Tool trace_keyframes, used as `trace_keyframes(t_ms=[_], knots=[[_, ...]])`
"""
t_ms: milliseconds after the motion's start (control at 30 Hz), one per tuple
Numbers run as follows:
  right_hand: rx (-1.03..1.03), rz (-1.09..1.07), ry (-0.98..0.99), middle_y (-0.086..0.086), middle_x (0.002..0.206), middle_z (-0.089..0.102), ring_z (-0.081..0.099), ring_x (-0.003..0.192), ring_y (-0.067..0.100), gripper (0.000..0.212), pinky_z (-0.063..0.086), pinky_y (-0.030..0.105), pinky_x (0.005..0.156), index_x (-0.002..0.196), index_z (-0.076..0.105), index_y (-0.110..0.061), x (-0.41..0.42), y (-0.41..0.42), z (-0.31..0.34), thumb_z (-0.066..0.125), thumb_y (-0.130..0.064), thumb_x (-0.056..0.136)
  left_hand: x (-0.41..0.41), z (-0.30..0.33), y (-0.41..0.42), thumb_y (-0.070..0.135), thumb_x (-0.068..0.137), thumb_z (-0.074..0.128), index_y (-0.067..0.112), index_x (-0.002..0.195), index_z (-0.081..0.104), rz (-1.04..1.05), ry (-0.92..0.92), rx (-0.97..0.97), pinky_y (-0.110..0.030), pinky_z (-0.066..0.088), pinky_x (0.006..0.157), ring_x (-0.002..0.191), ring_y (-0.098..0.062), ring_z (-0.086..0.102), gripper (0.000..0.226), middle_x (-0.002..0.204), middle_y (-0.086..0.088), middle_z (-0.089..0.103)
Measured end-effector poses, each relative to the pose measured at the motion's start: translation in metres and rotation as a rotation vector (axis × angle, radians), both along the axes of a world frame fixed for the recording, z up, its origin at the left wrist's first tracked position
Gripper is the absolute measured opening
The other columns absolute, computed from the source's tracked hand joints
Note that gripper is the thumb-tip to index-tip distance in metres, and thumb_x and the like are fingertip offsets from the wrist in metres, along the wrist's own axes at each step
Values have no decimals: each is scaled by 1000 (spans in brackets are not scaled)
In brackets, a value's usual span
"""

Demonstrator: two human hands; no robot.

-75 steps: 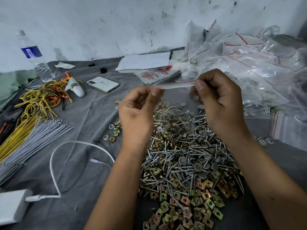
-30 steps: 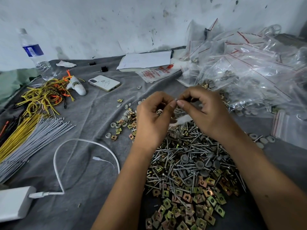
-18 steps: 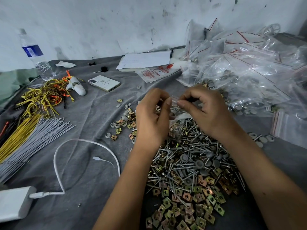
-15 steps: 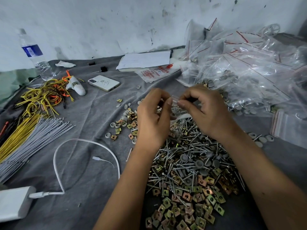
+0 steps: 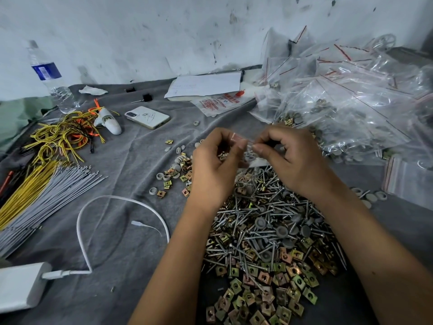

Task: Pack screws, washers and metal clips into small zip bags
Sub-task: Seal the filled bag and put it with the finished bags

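1. Left hand (image 5: 214, 170) and right hand (image 5: 297, 164) up close together above the table, fingers curled.
2. Both pinching the top edge of a small clear zip bag with a red strip (image 5: 244, 146), thumb and forefinger on each side; bag hanging between the hands, grey washers faintly visible inside.
3. Directly below: heaped pile of silver screws (image 5: 264, 221), round grey washers (image 5: 281, 231) mixed in among them.
4. Nearer the camera, a spread of square brass-coloured metal clips (image 5: 262, 303), touching the screw pile.
5. Left of the hands, a small scatter of loose washers and clips (image 5: 171, 177) on the grey cloth covering the table (image 5: 117, 231).
6. Right rear: big mound of filled clear zip bags with red strips (image 5: 351, 102); a flat stack of empty zip bags (image 5: 407, 179) at the right edge.
7. Left side: bundle of grey wires (image 5: 46, 198), tangle of yellow wires (image 5: 61, 137), clear plastic water bottle with blue label (image 5: 50, 78).
8. Centre rear: white phone (image 5: 147, 117) face down, white sheet of paper (image 5: 206, 85) beyond it.
9. Near left: white power bank (image 5: 21, 287) with white cable (image 5: 105, 207) looping across the cloth.
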State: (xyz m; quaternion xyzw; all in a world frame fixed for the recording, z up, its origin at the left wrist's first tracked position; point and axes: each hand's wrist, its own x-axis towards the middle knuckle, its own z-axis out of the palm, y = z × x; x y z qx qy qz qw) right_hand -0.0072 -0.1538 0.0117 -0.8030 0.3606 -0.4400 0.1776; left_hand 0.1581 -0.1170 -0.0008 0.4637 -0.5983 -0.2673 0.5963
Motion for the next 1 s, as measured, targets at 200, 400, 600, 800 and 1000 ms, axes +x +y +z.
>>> trace_keyframes(t_ms=[200, 400, 600, 800, 1000], knots=[[29, 26, 21, -4, 82, 66, 61, 76, 3, 8, 42, 8, 67, 93, 75, -5, -5, -3, 0, 72, -13, 92, 5, -1, -1, 3, 100, 65, 3, 91, 70, 4, -25, -10, -32, 58, 64, 70, -13, 66, 10, 79, -5, 70], [30, 34, 9, -14, 82, 65, 64, 76, 1, 3, 44, 8, 67, 95, 74, -12, -5, -3, -1, 72, -11, 92, 5, -1, -2, 4, 99, 67, 8, 89, 70, 48, -63, -24, -23, 50, 62, 65, -7, 62, 11, 75, 3, 68], [25, 3, 27, -13, 81, 64, 61, 75, -1, 2, 42, 6, 67, 93, 74, -11, -7, -5, -4, 74, -13, 92, 6, -3, -3, 7, 100, 66, 8, 91, 67, 77, -46, -32, -27, 51, 62, 65, -10, 62, 9, 75, 0, 67], [56, 39, 6, -12, 84, 66, 63, 77, 1, 6, 47, 12, 69, 97, 74, -13, -11, -6, -5, 73, -16, 92, 13, -1, -3, 10, 94, 75, 15, 93, 75, -32, -7, 26, -39, 59, 64, 72, -20, 69, 6, 81, -5, 76], [25, 40, 9, -12, 84, 69, 64, 76, 4, 6, 46, 12, 67, 96, 75, -15, -17, -10, -9, 75, -16, 90, 13, 0, -1, 6, 92, 76, 24, 87, 75, -25, 30, -2, -34, 60, 64, 72, -23, 69, 20, 79, 3, 75]])
